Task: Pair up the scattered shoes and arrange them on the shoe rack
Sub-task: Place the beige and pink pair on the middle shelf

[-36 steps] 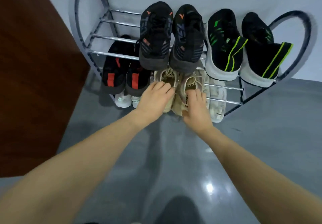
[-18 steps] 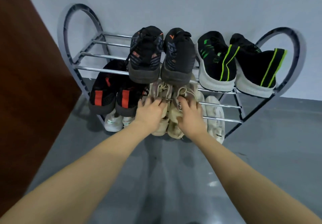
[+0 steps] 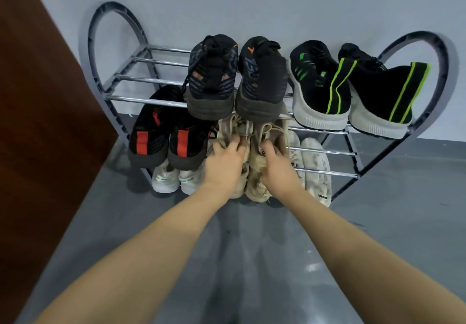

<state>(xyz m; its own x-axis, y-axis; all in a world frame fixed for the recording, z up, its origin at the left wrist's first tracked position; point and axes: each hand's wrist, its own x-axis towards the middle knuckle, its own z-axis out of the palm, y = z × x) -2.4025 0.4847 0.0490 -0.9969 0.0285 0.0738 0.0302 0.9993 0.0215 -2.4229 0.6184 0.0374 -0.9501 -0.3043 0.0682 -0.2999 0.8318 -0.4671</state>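
Beige pair (image 3: 252,147) side by side, seemingly on rack's (image 3: 325,151) middle tier.

Since one second ago, both hands have been advanced deeper into the middle shelf of the shoe rack (image 3: 141,99). The left hand (image 3: 224,164) was then laid flat on the heel of the left beige shoe (image 3: 233,132); its fingers are now spread over the upper near the laces. The right hand (image 3: 277,167), earlier resting with straight fingers on the heel of the right beige shoe (image 3: 264,137), is now curled over that shoe's collar. Both beige shoes have been pushed further in under the black pair on the top shelf, with less of their uppers exposed. The head camera has been tilted upward, so more wall is seen.
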